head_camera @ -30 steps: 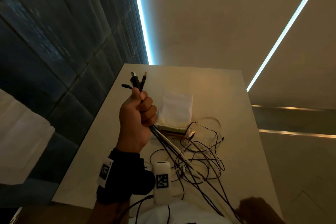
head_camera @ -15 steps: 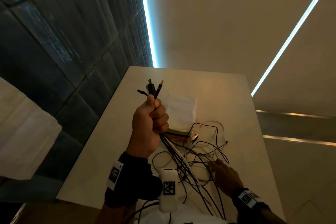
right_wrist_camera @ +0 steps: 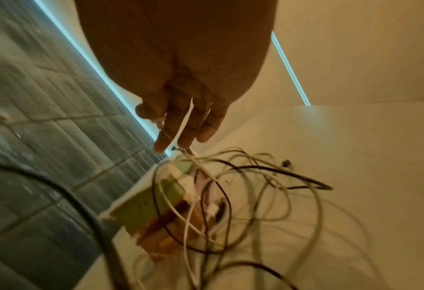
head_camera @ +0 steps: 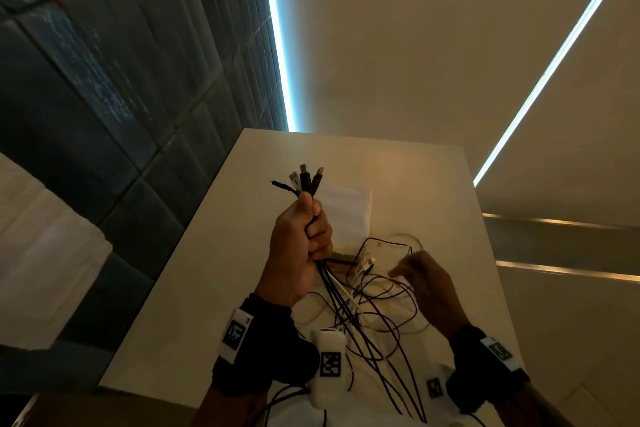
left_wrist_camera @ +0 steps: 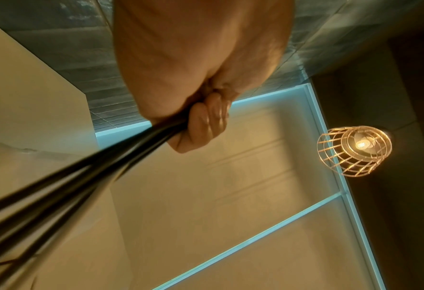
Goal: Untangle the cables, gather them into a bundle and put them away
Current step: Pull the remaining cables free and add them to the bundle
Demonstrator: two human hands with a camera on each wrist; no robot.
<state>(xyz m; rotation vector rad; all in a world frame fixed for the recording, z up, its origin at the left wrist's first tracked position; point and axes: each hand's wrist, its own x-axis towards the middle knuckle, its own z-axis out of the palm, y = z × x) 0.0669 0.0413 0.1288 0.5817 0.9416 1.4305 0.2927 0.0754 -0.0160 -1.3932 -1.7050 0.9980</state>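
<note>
The cables lie partly gathered: several plug ends stand above the left hand, whose fingers are wrapped tight round the strands, while the rest trails down from that fist in loose loops over the table. The right hand, half a second ago low over the loops nearer the person, is now farther from them, to the right of the fist, and appears to pinch a thin white strand between thumb and fingers. That suggests one more cable is being teased free to join the held ends; the bundle is far from complete. A white pouch lies beyond the fist, perhaps the storage place. The wrist views are motion-blurred, so the pinch is uncertain, and the box-like object under the loops is unclear.
</note>
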